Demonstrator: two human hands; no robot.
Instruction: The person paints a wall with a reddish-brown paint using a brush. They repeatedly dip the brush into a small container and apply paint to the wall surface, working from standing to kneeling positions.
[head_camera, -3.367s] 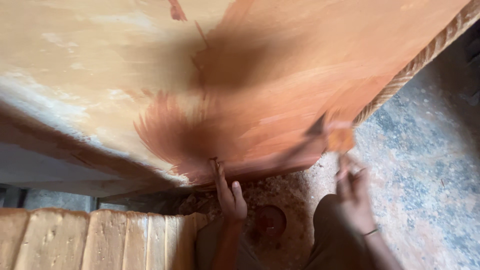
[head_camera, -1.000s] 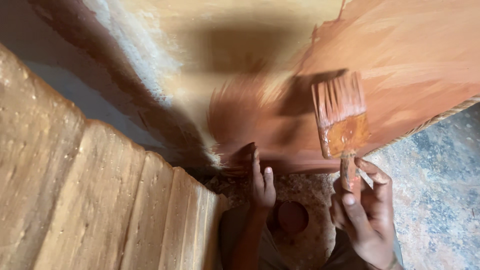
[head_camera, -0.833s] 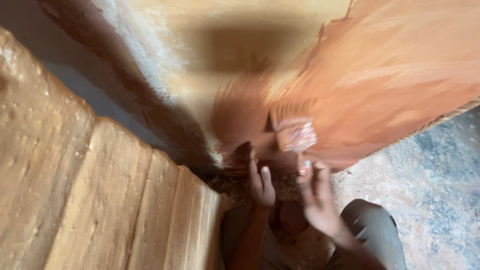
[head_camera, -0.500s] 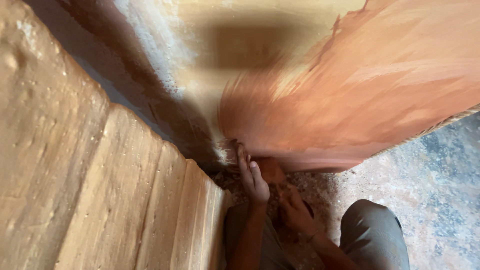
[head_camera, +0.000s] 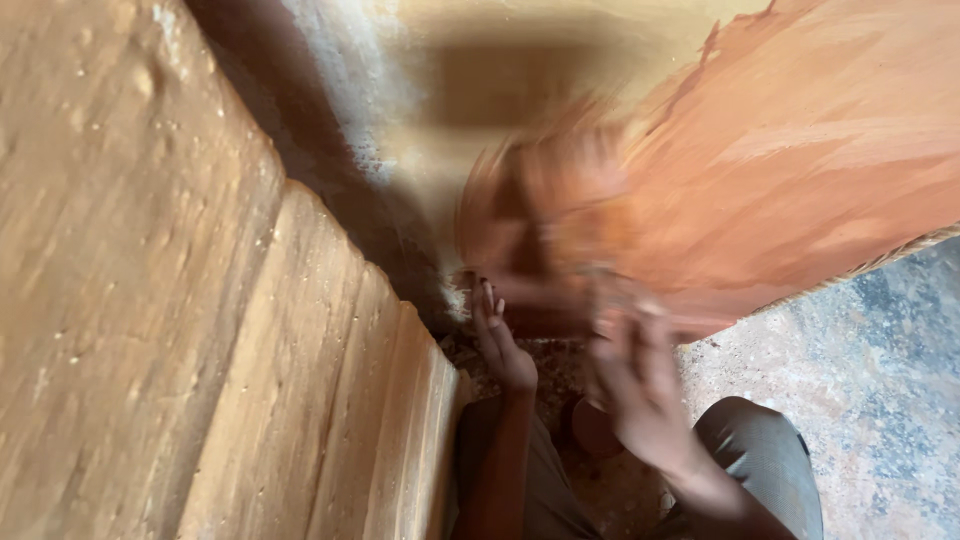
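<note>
Nearest the camera, grey trouser knees (head_camera: 760, 450) sit low in the view, with a small dark round pot (head_camera: 598, 430) on the ground between them. The right hand (head_camera: 640, 385) is raised just above the pot and heavily blurred; its fingers (head_camera: 650, 330) look curled together around something, but whether it is a brush handle cannot be told through the smear. The left hand (head_camera: 503, 345) rests beside it, fingers (head_camera: 486, 305) straight and close together, their tips touching the lower edge of the big wooden panel (head_camera: 820, 170). The panel leans overhead, its right part coated in wet orange-red stain (head_camera: 850, 200) and its left part bare and pale (head_camera: 520, 40); a blurred orange streak (head_camera: 540, 200) marks the border between them, just above both hands. To the left stand rough light planks (head_camera: 200, 300). To the right lies a speckled concrete floor (head_camera: 880, 370)
</note>
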